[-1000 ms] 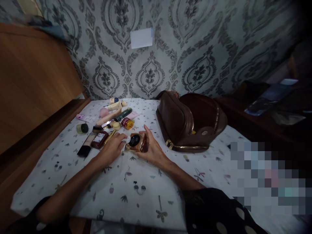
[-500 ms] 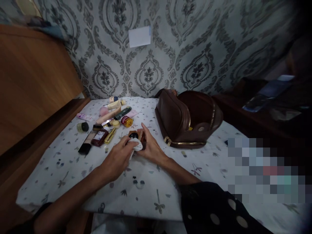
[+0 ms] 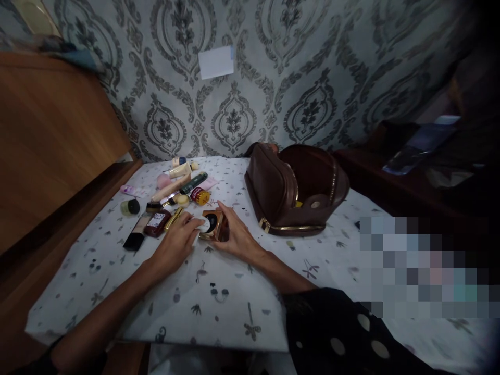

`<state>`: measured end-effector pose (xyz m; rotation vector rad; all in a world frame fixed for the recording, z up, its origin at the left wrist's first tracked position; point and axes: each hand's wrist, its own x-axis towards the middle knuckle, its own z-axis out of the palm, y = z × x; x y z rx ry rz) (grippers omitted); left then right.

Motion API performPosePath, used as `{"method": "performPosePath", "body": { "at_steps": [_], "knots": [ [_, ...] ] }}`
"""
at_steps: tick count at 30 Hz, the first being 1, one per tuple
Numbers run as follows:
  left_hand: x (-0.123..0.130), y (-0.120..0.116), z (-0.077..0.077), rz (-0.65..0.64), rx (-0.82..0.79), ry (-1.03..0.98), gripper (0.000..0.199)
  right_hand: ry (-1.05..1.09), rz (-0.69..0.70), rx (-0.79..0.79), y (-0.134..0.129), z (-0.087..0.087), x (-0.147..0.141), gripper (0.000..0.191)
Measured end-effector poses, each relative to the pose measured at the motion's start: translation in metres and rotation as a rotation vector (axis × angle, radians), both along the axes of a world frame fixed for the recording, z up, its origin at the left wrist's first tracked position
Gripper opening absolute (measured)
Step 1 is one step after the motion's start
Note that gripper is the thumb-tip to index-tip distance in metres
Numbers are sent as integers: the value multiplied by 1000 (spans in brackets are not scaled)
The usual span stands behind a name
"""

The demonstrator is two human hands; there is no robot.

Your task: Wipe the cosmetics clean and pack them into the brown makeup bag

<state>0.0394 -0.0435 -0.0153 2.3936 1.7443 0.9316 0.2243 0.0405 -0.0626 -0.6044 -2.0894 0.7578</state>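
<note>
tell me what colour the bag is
The bag is dark brown, shown best in the head view.

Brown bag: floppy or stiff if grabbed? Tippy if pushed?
The brown bag is probably semi-stiff: its sides stand up and keep a curve though it gapes open. Pushed, it would likely slide before tipping, since it sits low and broad on the patterned cloth. Weight's hard to call; most of its inside is hidden.

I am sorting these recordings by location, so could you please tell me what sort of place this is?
Probably a room in a home, perhaps a bedroom: ornate patterned wallpaper, cosmetics spread on a printed cloth, and an open brown bag suggest it.
</note>
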Motion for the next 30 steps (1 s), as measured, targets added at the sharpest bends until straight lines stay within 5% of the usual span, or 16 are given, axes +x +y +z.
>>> {"method": "performPosePath", "body": {
  "at_steps": [10, 19, 30],
  "knots": [
    [-14, -18, -4, -48, -81, -7, 29, -103, -42, 60, 3, -1, 5, 64],
    [-18, -21, -9, -1, -86, -12, 25, -105, -41, 80, 1, 1, 7, 59],
    [0, -24, 8, 32, 76, -3, 28, 21, -80, -117, 0, 15, 9, 51]
  ]
}}
